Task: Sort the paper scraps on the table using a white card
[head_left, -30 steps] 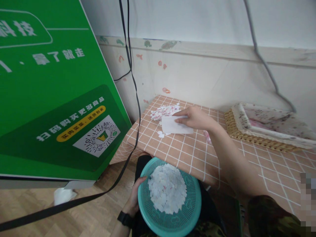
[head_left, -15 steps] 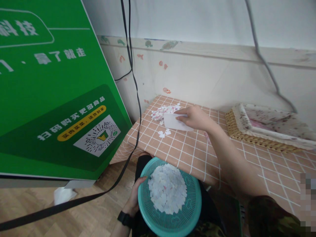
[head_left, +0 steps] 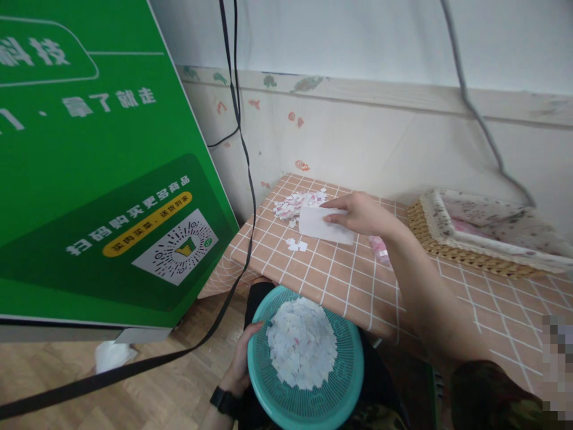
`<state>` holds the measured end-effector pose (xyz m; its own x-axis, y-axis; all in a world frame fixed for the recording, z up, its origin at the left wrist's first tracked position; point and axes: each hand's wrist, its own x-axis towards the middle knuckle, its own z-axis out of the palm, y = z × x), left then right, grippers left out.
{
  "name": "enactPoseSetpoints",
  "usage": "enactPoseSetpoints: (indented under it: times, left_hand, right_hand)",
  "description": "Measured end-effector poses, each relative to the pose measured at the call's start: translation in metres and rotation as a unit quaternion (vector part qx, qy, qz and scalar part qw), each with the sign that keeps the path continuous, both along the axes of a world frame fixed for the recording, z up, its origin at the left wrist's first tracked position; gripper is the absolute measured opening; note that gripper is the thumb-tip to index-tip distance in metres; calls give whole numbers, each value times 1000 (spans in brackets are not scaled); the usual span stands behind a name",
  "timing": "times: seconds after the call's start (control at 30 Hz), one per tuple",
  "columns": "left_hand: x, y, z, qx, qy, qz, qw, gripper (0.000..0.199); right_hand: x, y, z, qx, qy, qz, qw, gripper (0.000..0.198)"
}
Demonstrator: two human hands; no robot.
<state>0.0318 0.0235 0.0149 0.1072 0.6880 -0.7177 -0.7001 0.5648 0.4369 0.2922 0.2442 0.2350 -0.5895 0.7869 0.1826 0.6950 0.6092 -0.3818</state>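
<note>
White rectangular card or folded sheet of paper is over the table, which has a brown cloth with a white grid. Right hand pinches it by the near-right end, thumb against fingers; likely held there so the far end and long lower edge stay free. Can't tell if that edge touches the cloth.

Just beyond it: loose pile of white-and-pink paper scraps. A few white paper bits lie apart, nearer the table edge. Small pink-and-white bundle sits by the right wrist, part hidden.

Below the table edge: round turquoise plastic basket, slotted, heaped in the middle with white scraps. Left hand clasps its rim, thumb on top, fingers hidden; probably steadying it, since it seems to rest on the lap.

Right: wicker basket with floral cloth lining, something pink inside.
</note>
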Motion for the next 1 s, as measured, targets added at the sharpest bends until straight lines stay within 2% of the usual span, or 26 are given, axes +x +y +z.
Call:
enactPoseSetpoints:
  times: [0.17,0.33,0.5,0.7,0.87,1.0]
  left_hand:
    - [-16,-2,8,4,12,35,999,15]
    - [-36,1,28,13,29,84,996,10]
    - [-46,6,38,44,49,75,995,12]
    - [-48,6,37,45,29,61,997,13]
    - [-46,4,40,44,20,53,997,16]
    - [-46,6,43,48,17,62,997,13]
  right_hand:
    - [1,-26,-22,37,2,-92,995,34]
    - [-9,-57,-48,71,11,-101,992,34]
    - [-22,-66,-54,106,25,-116,987,34]
    - [-28,-73,-58,128,7,-48,991,30]
    - [-28,-86,-61,167,46,-86,981,31]
    - [-32,-100,-69,155,42,-50,986,31]
